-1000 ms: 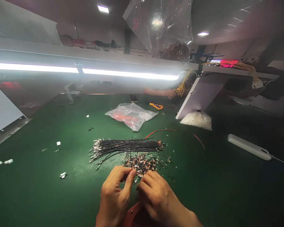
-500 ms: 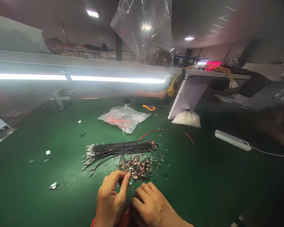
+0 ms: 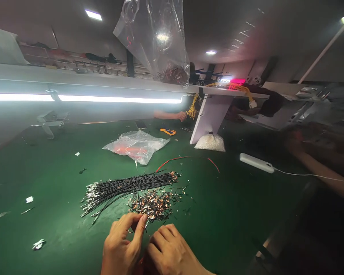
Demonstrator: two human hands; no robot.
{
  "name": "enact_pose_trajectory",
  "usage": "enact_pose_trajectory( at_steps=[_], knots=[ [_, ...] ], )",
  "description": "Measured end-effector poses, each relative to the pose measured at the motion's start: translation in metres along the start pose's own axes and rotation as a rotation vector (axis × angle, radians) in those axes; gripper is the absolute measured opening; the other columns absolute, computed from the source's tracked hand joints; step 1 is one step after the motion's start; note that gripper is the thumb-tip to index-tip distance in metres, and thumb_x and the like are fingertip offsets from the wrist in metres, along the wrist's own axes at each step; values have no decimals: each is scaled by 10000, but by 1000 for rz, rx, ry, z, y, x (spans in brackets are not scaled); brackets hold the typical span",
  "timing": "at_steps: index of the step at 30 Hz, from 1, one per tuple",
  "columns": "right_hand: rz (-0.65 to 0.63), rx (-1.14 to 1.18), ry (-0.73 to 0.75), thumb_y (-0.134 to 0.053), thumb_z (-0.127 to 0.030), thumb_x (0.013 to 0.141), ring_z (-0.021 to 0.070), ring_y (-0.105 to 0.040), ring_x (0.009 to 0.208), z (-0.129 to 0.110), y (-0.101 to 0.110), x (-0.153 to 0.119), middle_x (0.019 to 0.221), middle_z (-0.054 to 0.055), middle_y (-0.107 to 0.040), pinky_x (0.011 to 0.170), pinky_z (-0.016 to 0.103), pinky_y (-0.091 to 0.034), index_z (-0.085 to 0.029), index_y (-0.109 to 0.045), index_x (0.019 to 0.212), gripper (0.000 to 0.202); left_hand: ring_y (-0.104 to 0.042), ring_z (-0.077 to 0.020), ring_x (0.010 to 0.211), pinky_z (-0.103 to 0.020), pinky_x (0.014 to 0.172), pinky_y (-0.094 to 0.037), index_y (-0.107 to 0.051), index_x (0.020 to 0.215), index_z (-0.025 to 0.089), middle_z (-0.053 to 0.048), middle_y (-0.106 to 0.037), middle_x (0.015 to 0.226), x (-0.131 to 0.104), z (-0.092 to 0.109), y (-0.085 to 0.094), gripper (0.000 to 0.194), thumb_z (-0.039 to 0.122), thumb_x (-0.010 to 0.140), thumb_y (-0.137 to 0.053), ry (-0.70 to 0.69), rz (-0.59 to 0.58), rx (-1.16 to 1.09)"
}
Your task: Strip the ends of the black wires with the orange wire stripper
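Observation:
My left hand (image 3: 123,242) pinches one thin black wire (image 3: 138,185) between thumb and forefinger. The wire stands up from the pinch, with a small pale terminal at its top. Close beside it on the right, my right hand (image 3: 170,250) is curled with its fingertips turned under, so whatever it grips is hidden. Beyond the hands lies a heap of short black and copper-coloured wire offcuts (image 3: 153,206). Behind that heap, a bundle of black wires (image 3: 132,185) lies across the green table (image 3: 74,244), silvery terminals at its left end and coppery ends at its right.
Farther back are a clear plastic bag (image 3: 137,147) with red contents, an orange tool (image 3: 168,132) and a bag of white pieces (image 3: 210,142). A white device (image 3: 256,163) with a cable lies at right. Other people's arms (image 3: 323,166) show at the right and back.
The whole scene has shifted left in view, and more of the right side shows, with a person's arm there. My hands keep nearly the same pose and the wire remains pinched.

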State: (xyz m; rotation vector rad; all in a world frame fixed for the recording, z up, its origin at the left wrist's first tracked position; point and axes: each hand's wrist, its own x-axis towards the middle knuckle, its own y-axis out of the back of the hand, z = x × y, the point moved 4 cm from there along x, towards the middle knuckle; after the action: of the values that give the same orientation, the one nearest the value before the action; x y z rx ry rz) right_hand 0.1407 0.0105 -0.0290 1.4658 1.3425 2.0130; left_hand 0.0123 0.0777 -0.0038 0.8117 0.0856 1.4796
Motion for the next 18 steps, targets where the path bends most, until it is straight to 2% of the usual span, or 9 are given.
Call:
enact_pose_trajectory(
  at_steps=[5, 8, 12, 15, 18],
  knots=[
    [-34, 17, -42, -521, -240, 963, 198, -581, 630, 0, -6, -2, 732, 19, -673, 601, 348, -465, -194, -583, 878, 115, -675, -155, 615, -205, 501, -504, -738, 705, 276, 20, -740, 693, -1, -2, -5, 402, 641, 828, -624, 8, -43, -11],
    [-57, 24, -71, -548, -270, 969, 213, -619, 703, 0, -8, -4, 828, 39, -720, 720, 376, -519, -193, -583, 965, 85, -673, -167, 616, -227, 543, -519, -735, 695, 268, 13, -739, 690, -2, 1, -7, 491, 717, 816, -577, 29, -24, -2],
    [-129, 37, -91, -562, -284, 990, 229, -649, 839, 4, -5, -8, 927, 41, -734, 877, 425, -520, -197, -572, 1012, 91, -655, -171, 590, -238, 519, -494, -720, 682, 262, 17, -730, 668, 3, 2, -2, 538, 759, 800, -551, 61, 4, 23],
    [-145, 55, -48, -545, -362, 1004, 211, -644, 798, 7, 3, -8, 874, 20, -716, 802, 390, -534, -194, -583, 972, 175, -673, -175, 621, -229, 532, -503, -720, 690, 265, 22, -720, 632, 8, 2, 4, 490, 727, 792, -594, 60, -21, 23],
    [-108, 51, -5, -523, -333, 1012, 179, -624, 700, 8, 12, -5, 813, 1, -702, 663, 342, -512, -192, -597, 913, 187, -683, -172, 612, -226, 516, -508, -728, 701, 260, 14, -738, 670, 12, 1, 10, 485, 718, 792, -597, 116, -6, -7]
  ],
)
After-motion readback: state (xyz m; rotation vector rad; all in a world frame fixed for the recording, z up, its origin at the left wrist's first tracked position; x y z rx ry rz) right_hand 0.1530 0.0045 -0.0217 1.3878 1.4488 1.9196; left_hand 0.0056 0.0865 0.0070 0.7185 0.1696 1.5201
